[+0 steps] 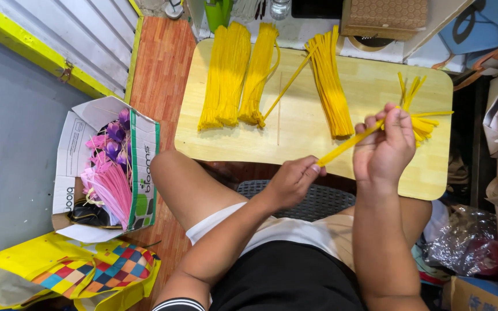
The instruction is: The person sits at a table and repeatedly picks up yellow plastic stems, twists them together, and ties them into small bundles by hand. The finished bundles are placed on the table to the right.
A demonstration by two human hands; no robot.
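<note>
My right hand (pixel 385 145) is closed around a small bunch of yellow fuzzy stems (pixel 419 109) that fan out past my fingers over the right end of the small wooden table (pixel 295 141). One long yellow stem (pixel 347 144) slants down from that bunch to my left hand (pixel 295 179), which pinches its lower end just off the table's near edge. Three flat bundles of yellow stems lie on the table: a wide bundle (pixel 224 75), a narrower bundle (pixel 257 72) and a third bundle (pixel 329 80) toward the middle.
An open cardboard box (pixel 79 150) with pink and purple stem flowers stands on the floor at left. A yellow checked bag (pixel 82 270) lies below it. Plastic bags and boxes (pixel 474 242) crowd the right side. Bottles and a woven box (pixel 384 14) stand beyond the table.
</note>
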